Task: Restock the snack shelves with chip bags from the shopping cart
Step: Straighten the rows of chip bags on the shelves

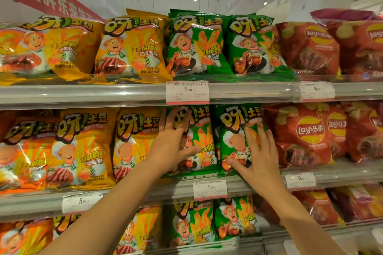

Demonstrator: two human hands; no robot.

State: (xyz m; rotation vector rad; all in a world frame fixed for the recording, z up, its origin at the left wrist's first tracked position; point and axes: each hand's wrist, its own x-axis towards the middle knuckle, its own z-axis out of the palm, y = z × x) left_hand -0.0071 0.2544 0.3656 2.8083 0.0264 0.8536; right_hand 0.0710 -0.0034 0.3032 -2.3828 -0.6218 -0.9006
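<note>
Two green chip bags stand side by side on the middle shelf (145, 192). My left hand (172, 149) lies on the front of the left green bag (204, 141), fingers spread and reaching over its upper left edge, thumb across its middle. My right hand (259, 155) presses flat, fingers apart, on the right green bag (234, 130), covering its lower right part. Neither hand encloses a bag. The shopping cart is out of view.
Yellow chip bags (83, 147) fill the shelf to the left, red Lay's bags (306, 134) to the right. The top shelf (248, 91) and the bottom shelf carry the same yellow, green and red rows. Price tags (187, 92) hang on the shelf rails.
</note>
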